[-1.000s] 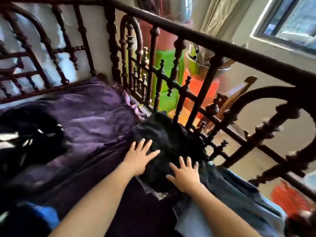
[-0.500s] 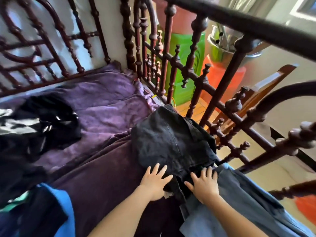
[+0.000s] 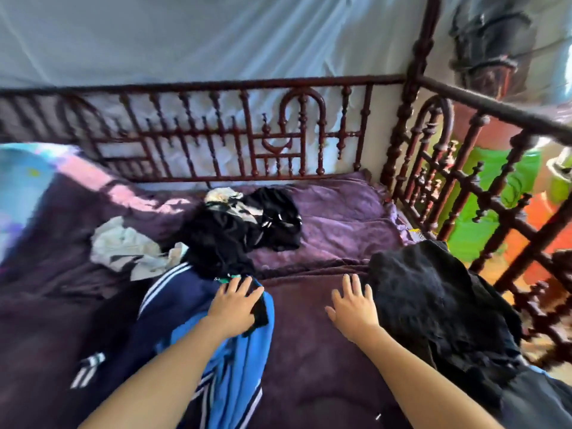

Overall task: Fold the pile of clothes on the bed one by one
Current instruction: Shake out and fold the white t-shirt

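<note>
Left hand (image 3: 233,306) on blue jacket (image 3: 235,366) partly under black pile (image 3: 229,233)

A home bedroom: carved wooden bed rail (image 3: 216,131), purple blanket (image 3: 334,218), strewn clothes (image 3: 235,230).

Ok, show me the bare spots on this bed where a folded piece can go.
Two patches: the dark blanket between the blue jacket under the left hand and the black garment beside the right hand; and the lighter purple cover between the black pile and the corner post. The middle-left is crowded with clothes.
</note>
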The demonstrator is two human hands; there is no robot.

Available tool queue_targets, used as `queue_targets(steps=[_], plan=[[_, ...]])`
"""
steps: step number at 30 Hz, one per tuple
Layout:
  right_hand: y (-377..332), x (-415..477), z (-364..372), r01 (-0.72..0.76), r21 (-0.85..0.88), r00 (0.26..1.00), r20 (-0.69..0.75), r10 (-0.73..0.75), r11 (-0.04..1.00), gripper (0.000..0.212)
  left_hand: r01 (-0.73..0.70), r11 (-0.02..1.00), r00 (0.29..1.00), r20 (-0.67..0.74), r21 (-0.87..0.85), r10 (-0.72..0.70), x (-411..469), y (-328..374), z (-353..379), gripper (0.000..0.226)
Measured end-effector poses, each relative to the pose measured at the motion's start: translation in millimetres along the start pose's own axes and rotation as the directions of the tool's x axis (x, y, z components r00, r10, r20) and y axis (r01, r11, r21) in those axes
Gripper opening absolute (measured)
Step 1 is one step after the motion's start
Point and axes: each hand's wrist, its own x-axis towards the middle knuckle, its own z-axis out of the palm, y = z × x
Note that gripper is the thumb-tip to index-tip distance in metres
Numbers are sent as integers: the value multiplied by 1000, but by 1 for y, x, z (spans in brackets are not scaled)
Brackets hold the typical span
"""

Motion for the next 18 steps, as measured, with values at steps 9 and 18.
queue_targets(steps=[9, 18], plan=[[-225, -51, -73, 399, -102, 897, -164, -411, 911, 54, 424, 895, 894, -96, -139, -438, -233, -169, 42, 62], [-409, -143, -95, 657, -147, 712, -202, -673, 739, 53, 666, 669, 640, -208, -331, -740, -433, -250, 80, 57]])
